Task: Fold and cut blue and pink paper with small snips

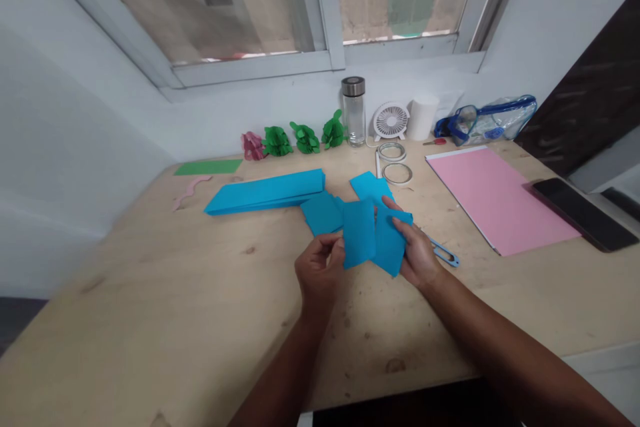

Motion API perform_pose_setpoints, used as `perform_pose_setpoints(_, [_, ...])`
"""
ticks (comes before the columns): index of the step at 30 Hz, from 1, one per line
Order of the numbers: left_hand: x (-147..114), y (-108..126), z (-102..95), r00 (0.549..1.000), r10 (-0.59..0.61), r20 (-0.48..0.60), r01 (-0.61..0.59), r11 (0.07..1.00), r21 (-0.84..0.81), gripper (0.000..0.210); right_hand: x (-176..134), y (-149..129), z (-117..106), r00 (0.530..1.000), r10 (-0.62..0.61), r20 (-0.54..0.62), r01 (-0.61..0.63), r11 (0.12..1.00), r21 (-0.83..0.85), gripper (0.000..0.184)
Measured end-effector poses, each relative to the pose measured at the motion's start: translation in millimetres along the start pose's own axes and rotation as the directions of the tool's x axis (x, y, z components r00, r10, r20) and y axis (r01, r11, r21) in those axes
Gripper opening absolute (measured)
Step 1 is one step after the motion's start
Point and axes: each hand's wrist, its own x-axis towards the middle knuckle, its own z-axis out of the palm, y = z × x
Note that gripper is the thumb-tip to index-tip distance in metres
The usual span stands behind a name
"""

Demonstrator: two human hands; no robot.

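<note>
My left hand [323, 267] pinches the left edge of a blue paper piece [359, 233], held up over the table. In my right hand [417, 250] is another blue paper piece [390, 240], gripped at its right side with the thumb on top. The two pieces overlap slightly where they meet. Just behind them lie a small stack of blue paper squares [321, 212] and another blue piece [370, 185]. A long folded blue paper strip [267, 192] rests to the left. A light blue cutter [445, 253] sticks out from behind my right hand.
Pink paper sheets [500, 200] and a black phone [585, 213] lie at the right. Along the wall stand green paper flowers [306, 138], a pink one [253, 145], a glass bottle [355, 113], a small fan [391, 121], tape rolls [397, 174] and a clear pouch [500, 120].
</note>
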Motion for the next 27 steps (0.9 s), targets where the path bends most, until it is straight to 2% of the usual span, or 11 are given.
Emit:
perform_pose_setpoints(7, [0.4, -6.7, -1.8, 0.998, 0.049, -0.035, -0.047, 0.998, 0.051, 0.017, -0.5, 1.1, 3.1, 1.0, -0.016, -0.001, 0.016, 1.0, 0.016, 0.061])
perform_pose_setpoints(14, [-0.6, -5.0, -3.9, 0.98, 0.192, -0.056, -0.176, 0.96, 0.216, 0.015, -0.4, 1.6, 1.0, 0.999, -0.038, 0.033, 0.036, 0.998, 0.044, 0.059])
perform_pose_setpoints(21, [-0.1, 1.6, -4.5, 0.899, 0.437, 0.004, -0.394, 0.805, 0.444, 0.011, -1.9, -1.0, 2.4, 0.999, -0.029, 0.036, 0.024, 0.993, 0.118, 0.056])
perform_pose_setpoints(27, [1.4, -4.5, -2.8, 0.81, 0.582, 0.07, -0.524, 0.667, 0.529, 0.01, 0.7, -4.9, 0.1, 0.999, -0.041, -0.015, 0.043, 0.989, 0.138, 0.046])
